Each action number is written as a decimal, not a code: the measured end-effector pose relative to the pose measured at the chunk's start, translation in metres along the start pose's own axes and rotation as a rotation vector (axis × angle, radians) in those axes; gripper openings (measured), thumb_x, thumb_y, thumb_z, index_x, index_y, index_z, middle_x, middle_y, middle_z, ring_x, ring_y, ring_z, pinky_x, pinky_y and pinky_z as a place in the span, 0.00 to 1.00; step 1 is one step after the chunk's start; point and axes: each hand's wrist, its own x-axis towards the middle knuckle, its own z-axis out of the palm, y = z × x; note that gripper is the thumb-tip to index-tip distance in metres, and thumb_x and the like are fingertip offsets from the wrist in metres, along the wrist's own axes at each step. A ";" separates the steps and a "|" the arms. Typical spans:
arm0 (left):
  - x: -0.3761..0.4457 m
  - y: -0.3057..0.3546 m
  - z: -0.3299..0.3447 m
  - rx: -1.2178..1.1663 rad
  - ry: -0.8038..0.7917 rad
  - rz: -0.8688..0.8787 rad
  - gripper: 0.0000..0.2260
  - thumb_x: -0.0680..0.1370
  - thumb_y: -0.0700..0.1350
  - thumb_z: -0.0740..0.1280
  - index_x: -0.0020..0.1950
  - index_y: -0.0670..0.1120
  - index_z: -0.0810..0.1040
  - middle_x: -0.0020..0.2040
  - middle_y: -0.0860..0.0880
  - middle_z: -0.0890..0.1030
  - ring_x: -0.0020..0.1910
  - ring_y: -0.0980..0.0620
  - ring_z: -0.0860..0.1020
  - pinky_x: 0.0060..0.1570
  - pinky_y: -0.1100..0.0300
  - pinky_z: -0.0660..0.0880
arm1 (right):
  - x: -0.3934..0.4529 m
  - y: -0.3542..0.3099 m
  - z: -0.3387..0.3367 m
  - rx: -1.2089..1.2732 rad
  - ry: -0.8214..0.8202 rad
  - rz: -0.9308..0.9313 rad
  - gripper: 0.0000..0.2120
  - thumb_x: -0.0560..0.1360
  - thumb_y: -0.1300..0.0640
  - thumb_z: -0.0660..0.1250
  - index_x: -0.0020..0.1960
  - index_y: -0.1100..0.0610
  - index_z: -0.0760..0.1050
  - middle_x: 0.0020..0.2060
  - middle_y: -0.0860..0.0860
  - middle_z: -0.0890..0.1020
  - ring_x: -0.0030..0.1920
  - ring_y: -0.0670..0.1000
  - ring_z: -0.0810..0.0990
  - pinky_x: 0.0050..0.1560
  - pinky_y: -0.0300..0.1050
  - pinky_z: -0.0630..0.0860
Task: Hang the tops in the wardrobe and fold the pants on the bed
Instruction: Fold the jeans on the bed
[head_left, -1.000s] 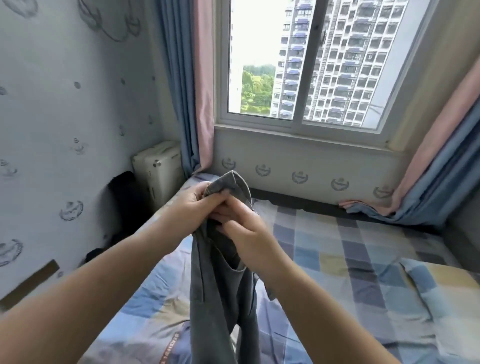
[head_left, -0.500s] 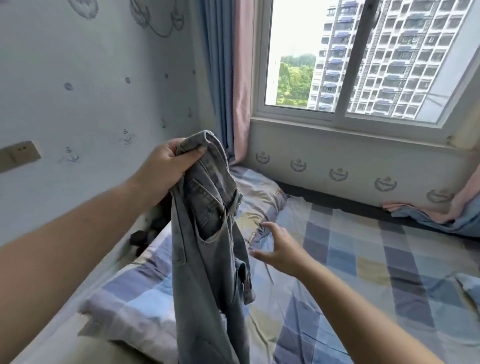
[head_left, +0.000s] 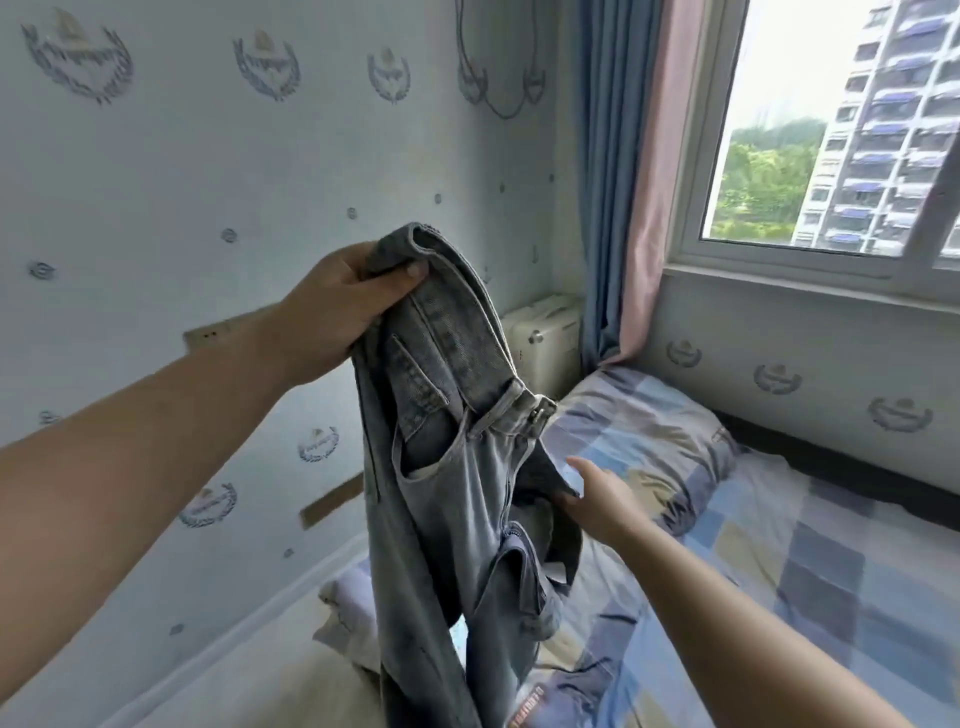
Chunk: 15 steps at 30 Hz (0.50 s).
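gripping only the waistband, the left hand (head_left: 337, 306) may let the jeans (head_left: 457, 467) twist; the right hand (head_left: 597, 499), at 4 o'clock, reaches with relaxed fingers.

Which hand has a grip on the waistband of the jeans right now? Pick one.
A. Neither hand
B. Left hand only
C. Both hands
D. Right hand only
B. The left hand pinches the folded waistband at the top of the jeans, which hang down over the bed; the right hand reaches toward the lower fabric with straight fingers, closing on nothing.
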 end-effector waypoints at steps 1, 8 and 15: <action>-0.003 0.001 -0.009 0.007 0.006 0.002 0.07 0.71 0.49 0.67 0.40 0.53 0.85 0.39 0.53 0.85 0.40 0.57 0.83 0.40 0.64 0.79 | 0.005 -0.004 0.005 -0.001 -0.021 0.014 0.26 0.77 0.51 0.63 0.73 0.51 0.62 0.66 0.54 0.74 0.64 0.55 0.73 0.58 0.44 0.70; -0.023 0.002 -0.088 0.065 0.184 0.005 0.07 0.71 0.50 0.67 0.41 0.53 0.85 0.41 0.54 0.85 0.41 0.57 0.83 0.41 0.64 0.78 | 0.022 -0.031 0.043 0.145 -0.109 0.039 0.09 0.76 0.62 0.56 0.46 0.56 0.75 0.39 0.53 0.83 0.37 0.51 0.84 0.39 0.44 0.79; -0.030 0.005 -0.135 0.062 0.266 0.033 0.08 0.72 0.48 0.67 0.40 0.53 0.86 0.40 0.54 0.85 0.41 0.57 0.83 0.41 0.65 0.79 | 0.027 -0.075 0.059 0.322 -0.243 -0.023 0.13 0.77 0.51 0.63 0.59 0.46 0.63 0.45 0.53 0.82 0.40 0.49 0.83 0.35 0.40 0.72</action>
